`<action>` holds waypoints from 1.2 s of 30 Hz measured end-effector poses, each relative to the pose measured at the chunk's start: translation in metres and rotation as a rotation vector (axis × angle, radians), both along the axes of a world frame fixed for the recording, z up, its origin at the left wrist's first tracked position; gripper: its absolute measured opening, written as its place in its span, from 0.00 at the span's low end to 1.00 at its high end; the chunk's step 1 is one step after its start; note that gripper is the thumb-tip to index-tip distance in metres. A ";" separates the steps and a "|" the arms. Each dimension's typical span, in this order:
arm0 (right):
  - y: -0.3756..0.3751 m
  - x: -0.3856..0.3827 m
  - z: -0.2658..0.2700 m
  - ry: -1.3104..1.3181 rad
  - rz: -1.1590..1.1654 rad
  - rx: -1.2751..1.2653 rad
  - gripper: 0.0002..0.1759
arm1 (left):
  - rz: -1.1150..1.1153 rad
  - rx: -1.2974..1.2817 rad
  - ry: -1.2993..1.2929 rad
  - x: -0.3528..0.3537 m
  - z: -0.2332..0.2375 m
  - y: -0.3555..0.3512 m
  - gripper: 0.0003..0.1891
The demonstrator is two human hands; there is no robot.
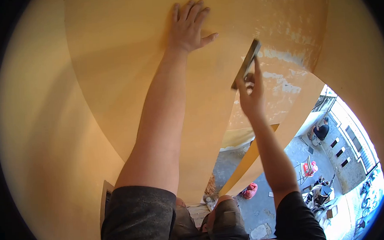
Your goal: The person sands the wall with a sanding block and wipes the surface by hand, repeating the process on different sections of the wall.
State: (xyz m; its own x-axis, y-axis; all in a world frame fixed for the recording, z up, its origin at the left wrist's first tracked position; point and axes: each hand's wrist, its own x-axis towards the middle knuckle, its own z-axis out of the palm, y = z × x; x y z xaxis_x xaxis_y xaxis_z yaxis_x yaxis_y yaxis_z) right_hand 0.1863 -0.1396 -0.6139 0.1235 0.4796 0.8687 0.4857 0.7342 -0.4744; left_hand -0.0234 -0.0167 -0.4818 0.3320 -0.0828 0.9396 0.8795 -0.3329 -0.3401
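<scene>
My left hand (189,26) lies flat on the yellow wall (113,80), fingers spread, arm stretched upward. My right hand (250,94) grips the handle of a flat trowel (246,62) whose dark blade edge tilts up toward a patchy, whitish scraped area of the wall (283,56). The blade sits close to the wall surface; I cannot tell whether it touches.
I look down from height along the wall. Far below is a grey paved yard (268,202) with a seated person (321,130), a red bag (250,190), a red-and-white object (309,168) and scattered gear. A wooden plank (200,212) shows under my knees.
</scene>
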 end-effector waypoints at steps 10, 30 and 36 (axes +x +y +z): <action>-0.003 0.000 -0.048 0.108 0.105 -0.180 0.38 | 0.031 0.030 0.022 -0.003 0.003 -0.004 0.42; 0.041 0.019 0.102 0.016 -0.334 0.086 0.35 | 0.029 0.085 0.070 -0.001 0.009 -0.008 0.39; 0.072 0.004 0.114 -0.137 -0.560 0.160 0.33 | 0.004 0.081 0.056 -0.002 0.011 -0.007 0.40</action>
